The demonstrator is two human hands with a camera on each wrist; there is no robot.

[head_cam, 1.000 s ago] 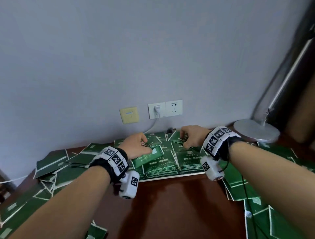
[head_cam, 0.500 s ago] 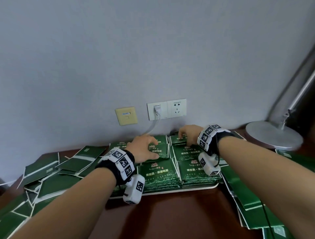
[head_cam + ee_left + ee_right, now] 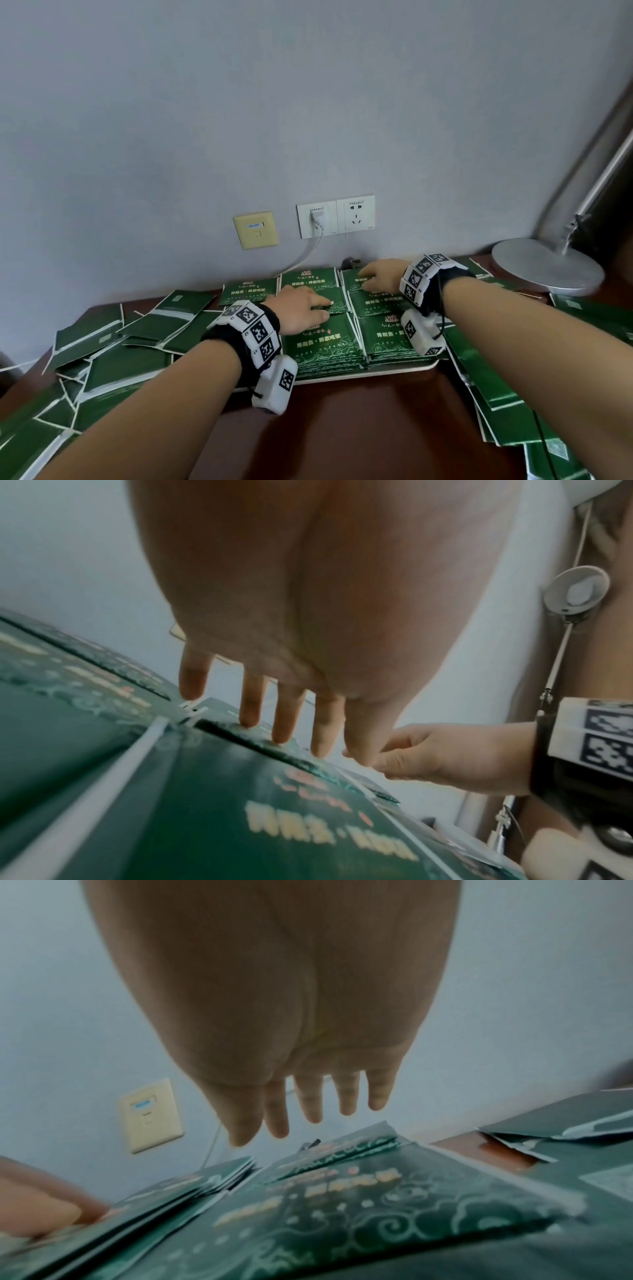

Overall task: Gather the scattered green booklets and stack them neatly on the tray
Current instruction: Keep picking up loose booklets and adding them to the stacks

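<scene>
Several stacks of green booklets (image 3: 325,342) lie side by side on a white tray (image 3: 394,369) against the wall. My left hand (image 3: 303,308) rests on the middle stacks with straight fingers, and the fingertips (image 3: 282,731) touch the covers. My right hand (image 3: 376,278) reaches over the far right stack (image 3: 376,301). In the right wrist view the right hand (image 3: 308,1110) has straight fingers just above the booklets (image 3: 342,1191), holding nothing. Loose booklets are scattered to the left (image 3: 102,359) and to the right (image 3: 507,363) of the tray.
The brown table (image 3: 359,431) shows bare wood in front of the tray. A round silver lamp base (image 3: 544,267) stands at the back right. Wall sockets (image 3: 335,216) with a plugged white cable and a beige plate (image 3: 256,230) sit just behind the tray.
The left hand held a tilted booklet a second ago; that booklet now lies on the stack under the flattened hand. The right hand slid toward the far stack.
</scene>
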